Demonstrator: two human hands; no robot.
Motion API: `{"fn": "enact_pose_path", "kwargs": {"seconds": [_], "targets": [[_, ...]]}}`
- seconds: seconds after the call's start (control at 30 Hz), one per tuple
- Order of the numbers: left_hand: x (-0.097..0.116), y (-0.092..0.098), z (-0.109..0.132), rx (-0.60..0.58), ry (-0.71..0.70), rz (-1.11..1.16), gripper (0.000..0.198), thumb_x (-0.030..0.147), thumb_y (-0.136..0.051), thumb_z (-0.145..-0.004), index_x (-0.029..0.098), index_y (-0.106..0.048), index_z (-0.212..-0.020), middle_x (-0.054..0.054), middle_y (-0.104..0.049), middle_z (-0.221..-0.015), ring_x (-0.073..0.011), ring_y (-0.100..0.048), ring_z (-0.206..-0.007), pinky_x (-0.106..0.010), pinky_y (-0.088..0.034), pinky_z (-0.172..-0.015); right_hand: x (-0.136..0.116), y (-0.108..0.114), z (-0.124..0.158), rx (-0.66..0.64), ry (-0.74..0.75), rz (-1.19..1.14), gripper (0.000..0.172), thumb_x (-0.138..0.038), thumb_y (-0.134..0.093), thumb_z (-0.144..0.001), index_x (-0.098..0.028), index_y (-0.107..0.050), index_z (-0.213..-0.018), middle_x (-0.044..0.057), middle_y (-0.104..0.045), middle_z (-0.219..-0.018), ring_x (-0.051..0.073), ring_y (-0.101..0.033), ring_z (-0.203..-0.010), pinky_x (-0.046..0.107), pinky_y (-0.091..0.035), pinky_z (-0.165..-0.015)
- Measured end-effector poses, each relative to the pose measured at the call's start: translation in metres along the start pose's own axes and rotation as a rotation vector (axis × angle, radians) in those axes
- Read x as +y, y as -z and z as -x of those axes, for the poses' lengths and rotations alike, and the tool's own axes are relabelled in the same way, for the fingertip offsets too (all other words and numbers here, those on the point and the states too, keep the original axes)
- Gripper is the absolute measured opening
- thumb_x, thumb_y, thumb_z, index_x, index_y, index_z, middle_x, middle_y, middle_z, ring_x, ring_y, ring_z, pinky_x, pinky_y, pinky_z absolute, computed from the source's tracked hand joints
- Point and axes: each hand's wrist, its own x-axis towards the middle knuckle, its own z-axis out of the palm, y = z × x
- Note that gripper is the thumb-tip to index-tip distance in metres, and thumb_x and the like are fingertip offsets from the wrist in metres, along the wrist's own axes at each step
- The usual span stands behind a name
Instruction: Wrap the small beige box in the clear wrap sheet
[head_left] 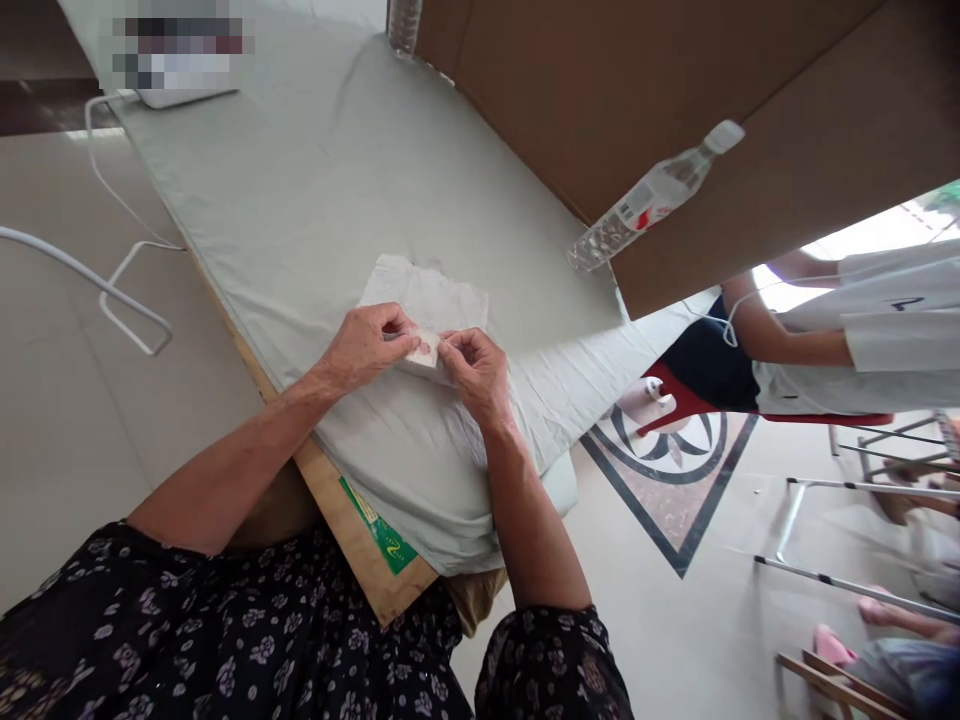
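A small piece of white cloth [427, 298] with a faint pinkish print lies on the pale grey-green sheet [315, 190] that covers the table. My left hand [369, 345] pinches the cloth's near edge with closed fingers. My right hand [474, 368] pinches the same edge right beside it, thumb and fingers pressed together. Both hands meet over the folded near corner of the cloth.
A plastic water bottle [651, 198] leans against a big brown cardboard panel [637, 110] on the right. A white device [187, 95] with a cable [112, 195] sits at the far end. Another person [847, 340] sits at the right on a red seat. Metal frames [840, 500] stand on the floor.
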Motion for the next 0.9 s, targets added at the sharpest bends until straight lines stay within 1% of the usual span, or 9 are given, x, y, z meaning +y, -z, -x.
{"fn": "enact_pose_path", "kwargs": {"seconds": [0.07, 0.17, 0.2, 0.3, 0.4, 0.53, 0.63, 0.73, 0.9], "targets": [[-0.001, 0.0, 0.0, 0.005, 0.008, -0.002, 0.022, 0.041, -0.068, -0.07, 0.02, -0.062, -0.072, -0.004, -0.076, -0.086, -0.0194, -0.065, -0.082, -0.031, -0.05, -0.077, -0.006, 0.005, 0.004, 0.088, 0.052, 0.136, 0.022, -0.046, -0.064, -0.091, -0.024, -0.064, -0.088, 0.006, -0.077, -0.096, 0.021, -0.069, -0.088, 0.038, -0.056, -0.083], [-0.003, 0.0, -0.001, 0.004, 0.021, -0.008, 0.022, 0.04, -0.069, -0.071, 0.02, -0.063, -0.072, -0.004, -0.076, -0.085, -0.0189, -0.065, -0.081, -0.031, -0.05, -0.075, -0.024, 0.01, 0.018, 0.3, 0.248, 0.447, 0.018, -0.039, -0.058, -0.099, -0.025, -0.068, -0.1, 0.01, -0.076, -0.112, 0.028, -0.067, -0.114, 0.049, -0.049, -0.104], [-0.004, 0.0, -0.002, 0.001, 0.02, -0.01, 0.021, 0.04, -0.069, -0.071, 0.019, -0.063, -0.073, -0.004, -0.076, -0.085, -0.0188, -0.065, -0.08, -0.031, -0.05, -0.075, -0.031, 0.009, 0.023, 0.313, 0.316, 0.54, 0.018, -0.037, -0.055, -0.101, -0.025, -0.069, -0.101, 0.011, -0.076, -0.116, 0.029, -0.066, -0.118, 0.051, -0.046, -0.108], [-0.005, -0.001, -0.004, -0.006, 0.003, -0.021, 0.021, 0.04, -0.069, -0.073, 0.019, -0.063, -0.074, -0.004, -0.076, -0.085, -0.0193, -0.067, -0.082, -0.032, -0.053, -0.079, -0.042, -0.002, 0.035, 0.117, 0.446, 0.737, 0.02, -0.029, -0.053, -0.103, -0.027, -0.072, -0.108, 0.009, -0.077, -0.12, 0.028, -0.066, -0.118, 0.049, -0.046, -0.107], [-0.005, 0.002, -0.003, -0.017, -0.006, -0.021, 0.022, 0.042, -0.068, -0.076, 0.02, -0.064, -0.076, -0.005, -0.077, -0.088, -0.0215, -0.069, -0.089, -0.035, -0.055, -0.087, -0.04, -0.017, 0.034, -0.057, 0.458, 0.812, 0.028, -0.02, -0.05, -0.102, -0.024, -0.071, -0.12, 0.01, -0.076, -0.128, 0.028, -0.064, -0.122, 0.046, -0.047, -0.107], [-0.008, 0.018, 0.007, 0.009, -0.021, -0.074, 0.039, 0.049, -0.071, -0.075, 0.02, -0.07, -0.1, -0.007, -0.077, -0.101, -0.0223, -0.068, -0.094, -0.035, -0.055, -0.086, -0.036, -0.021, 0.028, -0.105, 0.416, 0.865, 0.027, -0.019, -0.05, -0.103, -0.022, -0.069, -0.121, 0.011, -0.075, -0.129, 0.027, -0.063, -0.12, 0.043, -0.044, -0.105], [-0.015, 0.034, 0.015, 0.046, 0.012, -0.159, 0.045, 0.044, -0.066, -0.078, 0.02, -0.069, -0.116, 0.0, -0.069, -0.081, -0.0178, -0.062, -0.074, -0.031, -0.051, -0.074, -0.039, -0.016, 0.026, -0.141, 0.442, 0.915, 0.028, -0.022, -0.052, -0.104, -0.025, -0.066, -0.127, 0.009, -0.073, -0.129, 0.027, -0.062, -0.116, 0.043, -0.043, -0.099], [-0.02, 0.042, 0.017, 0.078, 0.058, -0.248, 0.041, 0.038, -0.06, -0.081, 0.019, -0.068, -0.117, 0.003, -0.06, -0.068, -0.0166, -0.056, -0.063, -0.031, -0.047, -0.069, -0.043, -0.014, 0.022, -0.168, 0.456, 0.967, 0.025, -0.026, -0.055, -0.103, -0.029, -0.066, -0.125, 0.007, -0.072, -0.124, 0.027, -0.06, -0.112, 0.043, -0.041, -0.094], [-0.023, 0.045, 0.014, 0.136, 0.167, -0.397, 0.044, 0.037, -0.065, -0.08, 0.02, -0.068, -0.12, -0.003, -0.072, -0.085, -0.0223, -0.065, -0.078, -0.035, -0.05, -0.078, -0.042, -0.011, 0.012, -0.21, 0.492, 0.998, 0.02, -0.029, -0.055, -0.104, -0.032, -0.067, -0.12, 0.006, -0.071, -0.119, 0.027, -0.057, -0.107, 0.044, -0.039, -0.092]]}}
